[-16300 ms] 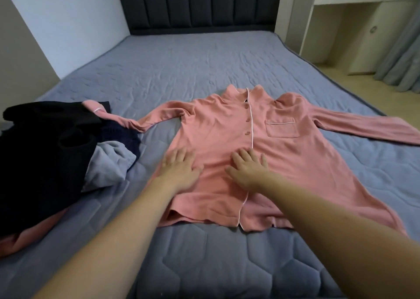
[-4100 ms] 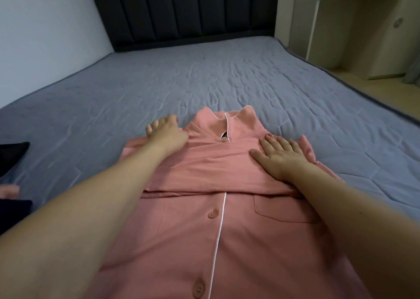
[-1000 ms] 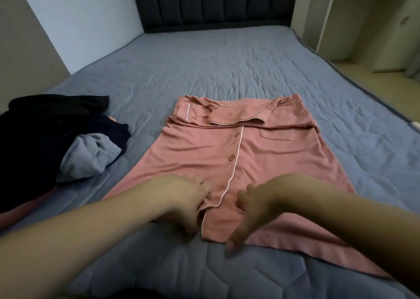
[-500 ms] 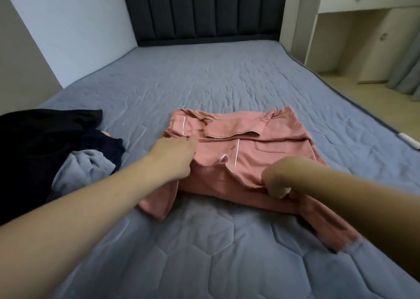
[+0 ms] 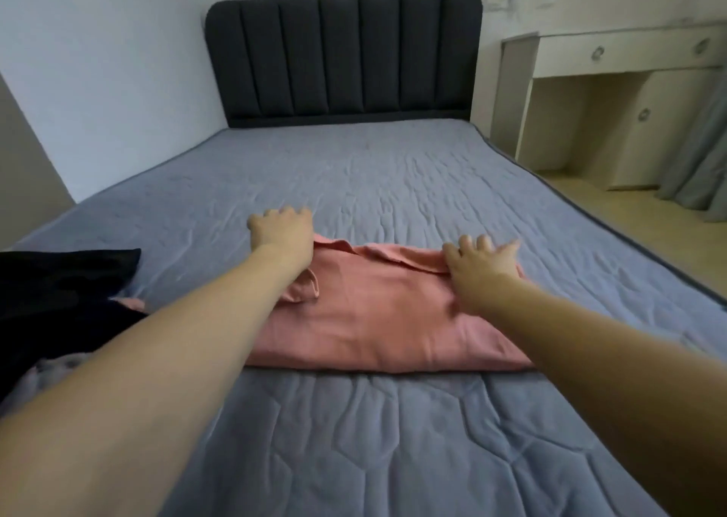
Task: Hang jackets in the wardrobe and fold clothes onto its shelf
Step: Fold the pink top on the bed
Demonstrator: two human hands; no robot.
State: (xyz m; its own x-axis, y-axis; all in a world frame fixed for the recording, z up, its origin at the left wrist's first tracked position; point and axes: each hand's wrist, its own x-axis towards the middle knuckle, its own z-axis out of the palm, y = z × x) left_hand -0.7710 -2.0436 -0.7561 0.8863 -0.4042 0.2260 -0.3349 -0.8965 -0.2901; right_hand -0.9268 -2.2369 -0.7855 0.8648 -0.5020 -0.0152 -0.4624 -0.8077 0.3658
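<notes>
On grey quilted mattress [image 5: 354, 438], folded pink shirt [image 5: 373, 320]

Pink shirt [image 5: 377, 320] under both hands: soft matt cloth, smooth knit look, faint creases; bed cover [image 5: 354, 438] beneath and beyond the hands: grey quilted cloth, matt, stitched in cell patterns, puckered further out; dark clothes [image 5: 59, 300] left of the left hand [image 5: 281, 233]: black matt cloth; headboard [image 5: 342, 56] far ahead: dark padded fabric, ribbed, matt; cabinet [image 5: 629, 123] beyond the right hand [image 5: 482, 269]: pale smooth panels, satin finish.
</notes>
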